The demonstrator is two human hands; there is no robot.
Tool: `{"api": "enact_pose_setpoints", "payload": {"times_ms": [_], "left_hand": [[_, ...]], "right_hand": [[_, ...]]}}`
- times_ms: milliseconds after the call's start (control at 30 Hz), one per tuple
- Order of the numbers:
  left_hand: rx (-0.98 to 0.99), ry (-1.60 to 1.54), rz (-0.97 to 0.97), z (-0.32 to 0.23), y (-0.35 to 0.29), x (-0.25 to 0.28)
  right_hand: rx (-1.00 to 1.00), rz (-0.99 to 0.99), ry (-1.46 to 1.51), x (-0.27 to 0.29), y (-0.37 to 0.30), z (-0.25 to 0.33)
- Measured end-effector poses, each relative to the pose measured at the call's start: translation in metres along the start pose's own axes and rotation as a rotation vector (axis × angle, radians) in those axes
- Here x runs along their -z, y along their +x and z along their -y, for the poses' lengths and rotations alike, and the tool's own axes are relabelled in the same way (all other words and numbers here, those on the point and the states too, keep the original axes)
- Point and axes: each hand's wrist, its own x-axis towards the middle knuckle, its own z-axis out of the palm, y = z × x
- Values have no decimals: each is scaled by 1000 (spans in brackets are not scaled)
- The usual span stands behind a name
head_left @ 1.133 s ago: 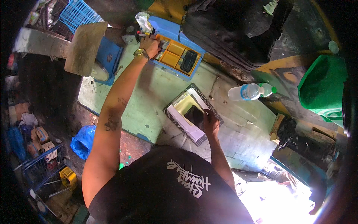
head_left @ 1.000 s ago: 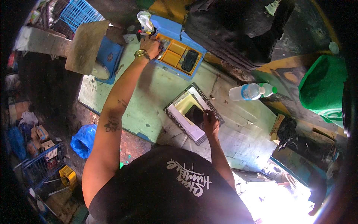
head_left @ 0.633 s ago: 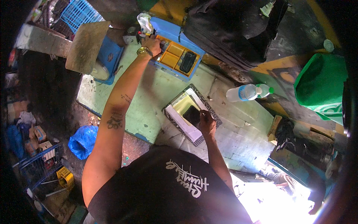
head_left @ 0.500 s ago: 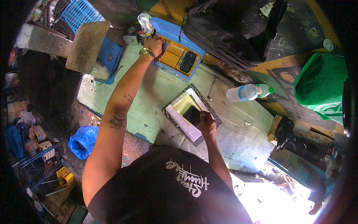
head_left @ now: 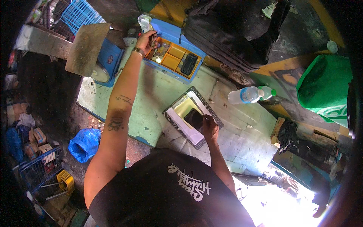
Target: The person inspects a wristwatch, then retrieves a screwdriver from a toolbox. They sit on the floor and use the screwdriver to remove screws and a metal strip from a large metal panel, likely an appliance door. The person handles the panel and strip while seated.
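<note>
My left hand (head_left: 146,41) is over the left end of a blue cash box (head_left: 180,76) with an orange compartment tray (head_left: 173,62). Its fingers are curled around something dark that I cannot make out. Coins (head_left: 162,50) lie in the tray's left part, beside that hand. A black object (head_left: 189,63) fills the right compartment. My right hand (head_left: 211,130) pinches the right edge of a black phone (head_left: 193,119), which is over papers (head_left: 179,120) on a black-and-white patterned notebook (head_left: 214,118).
Two plastic bottles (head_left: 244,95) lie on the pale green table (head_left: 151,130). Behind the cash box is a black bag (head_left: 227,38). A blue weighing scale (head_left: 109,64) stands at the left, and a green bag (head_left: 321,85) at the right. A blue plastic bag (head_left: 84,144) sits below the table's edge.
My left hand has lifted away from the tray toward its far left edge, uncovering the coins. My right hand stays at the phone.
</note>
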Motion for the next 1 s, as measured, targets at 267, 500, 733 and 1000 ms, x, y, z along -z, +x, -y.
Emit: {"api": "enact_pose_setpoints", "payload": {"times_ms": [267, 500, 733, 1000], "left_hand": [[-280, 1816, -136, 17, 25, -31], [-235, 1717, -125, 16, 16, -34], [-108, 1710, -231, 35, 38, -37], [10, 338, 94, -3, 13, -2]], "right_hand": [[-14, 45, -15, -2, 6, 2], [14, 16, -29, -7, 2, -4], [-23, 34, -44, -6, 1, -3], [-69, 27, -68, -3, 2, -9]]}}
